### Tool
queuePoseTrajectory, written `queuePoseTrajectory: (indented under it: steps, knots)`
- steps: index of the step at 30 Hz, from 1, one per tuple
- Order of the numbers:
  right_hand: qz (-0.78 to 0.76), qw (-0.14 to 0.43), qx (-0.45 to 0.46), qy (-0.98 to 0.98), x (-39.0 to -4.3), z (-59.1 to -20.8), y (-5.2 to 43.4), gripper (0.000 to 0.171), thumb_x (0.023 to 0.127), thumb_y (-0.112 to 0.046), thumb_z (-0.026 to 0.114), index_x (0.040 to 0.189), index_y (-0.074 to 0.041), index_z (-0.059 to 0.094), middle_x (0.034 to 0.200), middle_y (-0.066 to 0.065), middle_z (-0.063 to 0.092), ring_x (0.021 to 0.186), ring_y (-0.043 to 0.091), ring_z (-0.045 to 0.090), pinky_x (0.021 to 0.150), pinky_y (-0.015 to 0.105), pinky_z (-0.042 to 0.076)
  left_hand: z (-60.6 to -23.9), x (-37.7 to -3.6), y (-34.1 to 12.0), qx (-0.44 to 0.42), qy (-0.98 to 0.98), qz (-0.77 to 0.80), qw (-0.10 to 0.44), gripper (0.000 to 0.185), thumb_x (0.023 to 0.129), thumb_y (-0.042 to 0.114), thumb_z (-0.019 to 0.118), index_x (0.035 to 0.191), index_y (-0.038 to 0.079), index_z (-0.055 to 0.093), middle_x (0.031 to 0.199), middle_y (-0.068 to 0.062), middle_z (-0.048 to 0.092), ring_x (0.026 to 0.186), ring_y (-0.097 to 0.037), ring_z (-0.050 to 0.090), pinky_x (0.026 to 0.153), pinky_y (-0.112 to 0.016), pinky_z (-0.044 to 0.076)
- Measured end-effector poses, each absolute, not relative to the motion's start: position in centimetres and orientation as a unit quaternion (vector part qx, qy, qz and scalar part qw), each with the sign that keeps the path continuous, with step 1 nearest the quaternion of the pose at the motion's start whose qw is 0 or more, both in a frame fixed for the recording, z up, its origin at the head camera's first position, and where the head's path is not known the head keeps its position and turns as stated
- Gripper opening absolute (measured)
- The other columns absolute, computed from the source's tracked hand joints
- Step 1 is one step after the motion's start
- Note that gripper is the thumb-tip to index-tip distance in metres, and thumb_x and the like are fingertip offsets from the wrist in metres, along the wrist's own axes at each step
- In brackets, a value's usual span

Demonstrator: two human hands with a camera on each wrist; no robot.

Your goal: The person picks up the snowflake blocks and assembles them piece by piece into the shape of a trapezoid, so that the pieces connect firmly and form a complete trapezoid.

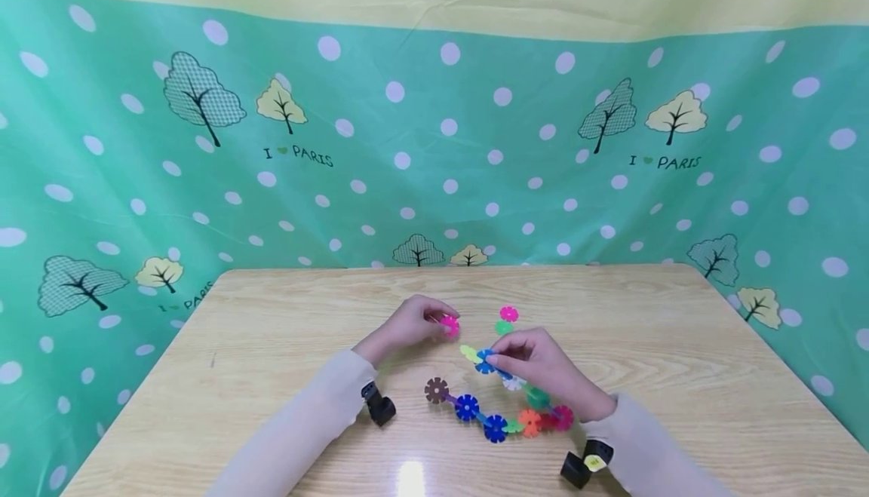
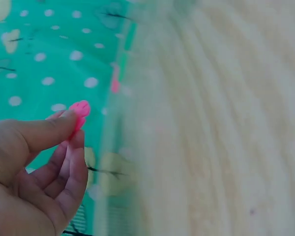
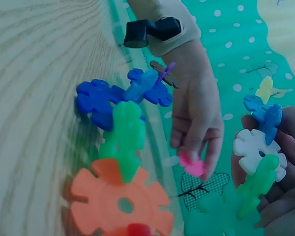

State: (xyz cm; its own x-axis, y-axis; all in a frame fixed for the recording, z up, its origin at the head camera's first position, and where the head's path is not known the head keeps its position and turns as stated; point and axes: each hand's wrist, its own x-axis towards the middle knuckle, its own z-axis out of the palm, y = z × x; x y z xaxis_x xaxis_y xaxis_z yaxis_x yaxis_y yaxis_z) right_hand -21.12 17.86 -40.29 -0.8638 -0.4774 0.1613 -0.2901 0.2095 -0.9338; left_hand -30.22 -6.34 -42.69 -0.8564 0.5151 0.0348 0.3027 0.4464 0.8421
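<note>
My left hand (image 1: 422,321) pinches a pink notched plastic disc (image 2: 80,109) between thumb and fingertips, held over the table. To its right my right hand (image 1: 536,361) grips a blue disc (image 1: 485,361) near one end of a chain of interlocked flower-shaped discs. A yellow-green disc (image 1: 468,353) sticks out at that end, towards the left hand. Past the fingers the chain goes on through a white disc (image 3: 254,150) and a green one, then curves back along the table through an orange disc (image 3: 120,196) and dark blue ones to a brown disc (image 1: 437,390).
Beyond the right hand, a loose-looking pink disc (image 1: 508,314) and a green disc (image 1: 504,327) lie on the wooden table (image 1: 305,293). A green dotted cloth (image 1: 448,157) hangs behind the table and down its sides. Both wrists wear black camera straps (image 1: 377,404).
</note>
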Motion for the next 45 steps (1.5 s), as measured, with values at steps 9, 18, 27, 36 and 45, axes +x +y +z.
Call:
queuePoseTrajectory:
  steps: [9, 18, 27, 36, 45]
  knots:
    - [-0.572, 0.071, -0.219, 0.788, -20.9, -40.3, 17.3, 0.018, 0.090, -0.016, 0.065, 0.095, 0.001, 0.070, 0.084, 0.012, 0.069, 0.063, 0.007, 0.056, 0.057, 0.020, 0.049, -40.5, -27.0, -7.4, 0.247, 0.788, 0.554, 0.107, 0.028, 0.086, 0.004, 0.063, 0.114, 0.006, 0.067, 0.097, -0.007, 0.069, 0.080, -0.021, 0.062, 0.076, -0.044, 0.054]
    - [-0.557, 0.046, -0.179, 0.810, -21.2, -40.5, 17.3, 0.018, 0.089, -0.019, 0.065, 0.091, -0.002, 0.071, 0.080, 0.016, 0.067, 0.060, 0.009, 0.050, 0.054, 0.019, 0.043, -39.4, -25.1, -7.1, 0.224, 0.769, 0.589, 0.108, 0.027, 0.086, 0.002, 0.064, 0.113, 0.002, 0.066, 0.096, -0.011, 0.068, 0.081, -0.034, 0.062, 0.075, -0.043, 0.055]
    - [-0.557, 0.039, -0.175, 0.811, -21.4, -40.6, 17.3, 0.019, 0.089, -0.020, 0.065, 0.093, -0.002, 0.071, 0.080, 0.009, 0.068, 0.061, 0.009, 0.051, 0.055, 0.019, 0.044, -39.3, -24.9, -6.6, 0.214, 0.762, 0.604, 0.090, 0.028, 0.086, 0.005, 0.065, 0.114, 0.002, 0.066, 0.102, -0.012, 0.069, 0.080, -0.026, 0.063, 0.072, -0.038, 0.056]
    - [-0.558, 0.041, -0.171, 0.811, -21.4, -40.6, 17.4, 0.019, 0.090, -0.020, 0.064, 0.093, -0.002, 0.071, 0.081, 0.010, 0.068, 0.062, 0.010, 0.052, 0.056, 0.019, 0.044, -39.4, -25.1, -5.9, 0.229, 0.760, 0.602, 0.085, 0.028, 0.087, 0.007, 0.066, 0.115, 0.000, 0.065, 0.103, -0.013, 0.069, 0.083, -0.028, 0.063, 0.071, -0.031, 0.055]
    - [-0.572, 0.039, -0.163, 0.803, -21.5, -40.8, 17.3, 0.020, 0.090, -0.019, 0.064, 0.093, 0.000, 0.070, 0.082, 0.012, 0.069, 0.062, 0.009, 0.053, 0.057, 0.019, 0.046, -37.9, -24.2, -5.2, 0.234, 0.748, 0.615, 0.089, 0.027, 0.090, 0.004, 0.061, 0.115, -0.005, 0.063, 0.105, -0.018, 0.068, 0.082, -0.014, 0.064, 0.077, -0.031, 0.055]
